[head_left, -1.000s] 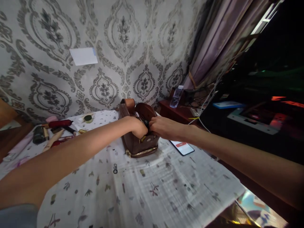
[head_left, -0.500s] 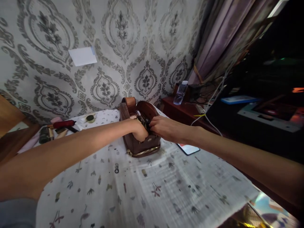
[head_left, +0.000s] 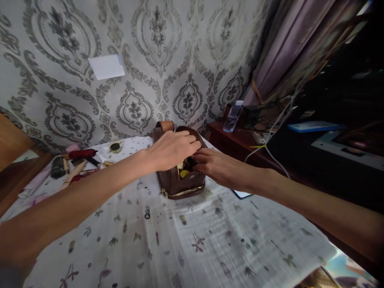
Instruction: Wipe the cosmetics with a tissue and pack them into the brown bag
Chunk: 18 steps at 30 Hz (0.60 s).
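Observation:
A brown handbag [head_left: 183, 185] with a gold zipper along its lower front stands upright on the patterned white cloth. Its top gapes, and a small yellow item [head_left: 184, 174] shows inside. Over the opening, my left hand [head_left: 177, 149] is closed with curled fingers that reach the right side of the bag; what they hold, if anything, is hidden. My right hand [head_left: 213, 165] is closed on the bag's right rim, its fingers bent over the edge just below the left fingertips.
Makeup brushes, a red tube [head_left: 82, 153] and a round dark-lidded jar [head_left: 115, 148] lie at the left. A phone [head_left: 242, 194] is partly behind my right forearm. On the red-brown stand are a water bottle [head_left: 233, 117] and white cables [head_left: 277, 130]. The patterned wall rises behind.
My left hand has come up out of the bag and moved over its right rim, uncovering the yellow item. My right hand stays at the rim. The view has shifted slightly.

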Motion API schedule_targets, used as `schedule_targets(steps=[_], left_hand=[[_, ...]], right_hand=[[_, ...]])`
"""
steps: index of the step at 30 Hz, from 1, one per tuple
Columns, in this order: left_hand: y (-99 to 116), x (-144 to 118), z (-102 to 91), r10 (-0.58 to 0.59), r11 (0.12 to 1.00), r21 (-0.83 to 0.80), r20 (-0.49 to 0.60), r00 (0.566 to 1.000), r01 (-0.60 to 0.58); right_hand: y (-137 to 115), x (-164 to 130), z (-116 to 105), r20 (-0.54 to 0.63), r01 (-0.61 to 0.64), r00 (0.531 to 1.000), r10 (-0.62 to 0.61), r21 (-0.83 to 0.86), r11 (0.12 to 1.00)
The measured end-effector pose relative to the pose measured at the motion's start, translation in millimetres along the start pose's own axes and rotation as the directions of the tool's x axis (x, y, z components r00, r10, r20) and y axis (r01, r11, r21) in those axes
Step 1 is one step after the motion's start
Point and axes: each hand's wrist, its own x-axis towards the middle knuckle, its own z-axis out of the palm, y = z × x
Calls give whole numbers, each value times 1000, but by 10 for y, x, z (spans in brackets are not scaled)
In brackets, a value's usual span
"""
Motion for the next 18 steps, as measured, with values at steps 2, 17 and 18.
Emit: schedule_targets(steps=[2,17,18], left_hand=[[25,-185,5,-68,998,-9,21,997,69],[888,-1735,901,-336,915,-247,-26,942,320],[836,-1832,920,-399,885,-265,-5,917,383]], right_hand=[[-4,-41,20,-19,-9,1000,8,-59,998],[331,-98,393,-304,146,940,-153,-44,988],[347,-78,420,-318,157,933,-166,-54,986]])
